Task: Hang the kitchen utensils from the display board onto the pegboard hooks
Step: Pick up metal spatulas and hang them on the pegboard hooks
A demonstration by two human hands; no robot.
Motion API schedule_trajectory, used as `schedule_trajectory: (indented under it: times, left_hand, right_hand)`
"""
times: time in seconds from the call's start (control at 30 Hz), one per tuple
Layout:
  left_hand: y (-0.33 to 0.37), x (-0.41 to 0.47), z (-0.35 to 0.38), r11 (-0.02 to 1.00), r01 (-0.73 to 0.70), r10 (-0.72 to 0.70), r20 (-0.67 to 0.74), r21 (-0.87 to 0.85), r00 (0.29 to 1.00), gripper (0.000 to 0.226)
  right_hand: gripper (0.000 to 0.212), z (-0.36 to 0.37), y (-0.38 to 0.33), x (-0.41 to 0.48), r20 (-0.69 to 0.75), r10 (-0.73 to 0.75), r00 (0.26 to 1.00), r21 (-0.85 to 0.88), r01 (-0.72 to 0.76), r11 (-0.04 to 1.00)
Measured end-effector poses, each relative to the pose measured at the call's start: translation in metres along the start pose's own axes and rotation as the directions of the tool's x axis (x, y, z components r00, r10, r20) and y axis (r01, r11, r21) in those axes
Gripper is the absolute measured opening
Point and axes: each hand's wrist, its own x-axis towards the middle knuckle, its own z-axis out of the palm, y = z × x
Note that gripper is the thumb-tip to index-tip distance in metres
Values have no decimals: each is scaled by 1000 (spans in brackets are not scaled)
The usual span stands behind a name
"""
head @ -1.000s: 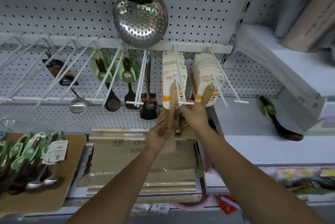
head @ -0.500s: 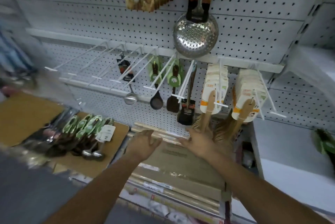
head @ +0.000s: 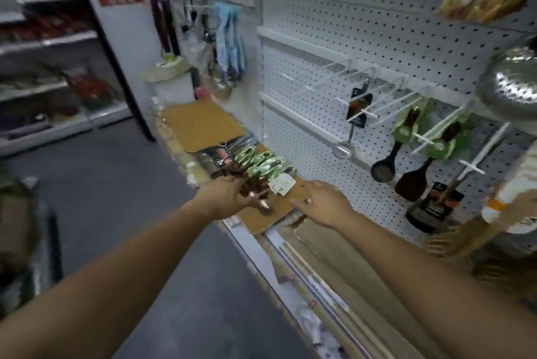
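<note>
Reaching the utensils (head: pixel 257 163) heaped on the display board (head: pixel 258 223), left hand (head: pixel 226 197) (grip blurred, cannot tell) and flat, open right hand (head: pixel 322 201) may drag tangled neighbours off its edge.

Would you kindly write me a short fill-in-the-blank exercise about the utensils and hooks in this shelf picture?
1. The left hand touches the green-carded utensils, which lie on a brown ____.
2. The silver ladle hangs from a white ____ on the pegboard.
3. The dark spoon hangs between the ladle and a dark ____.

Missing words: board; hook; spatula.
</note>
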Motion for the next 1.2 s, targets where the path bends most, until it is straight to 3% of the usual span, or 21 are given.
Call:
schedule_trajectory:
  times: [0.13, 0.23, 0.57, 0.8, 0.93, 1.2]
  left_hand:
    - [-61, -5, -3, 999, 43, -43, 1, 27, 999, 75]
    - [-113, 2, -1, 993, 112, -112, 18, 29, 994, 80]
    - [-274, 56, 2, 998, 67, -68, 49, 16, 997, 87]
    - [-359, 118, 13, 996, 88, -88, 107, 7, 990, 84]
    - [-395, 163, 12, 996, 91, -92, 120, 20, 989, 82]
    - [-456, 254, -8, 995, 90, -95, 188, 33, 978, 89]
  right_hand:
    - [74, 13, -56, 46, 24, -70, 997, -55, 71, 996]
    - [66, 23, -100, 86, 22, -129, 991, -64, 130, 989]
    - [64, 59, -222, 213, 92, -127, 988, -86, 135, 987]
    - [79, 86, -259, 304, 117, -134, 984, -130, 149, 980]
    - [69, 98, -269, 369, 136, -150, 979, -106, 165, 981]
    - [85, 105, -293, 491, 176, -176, 969, -74, 191, 979]
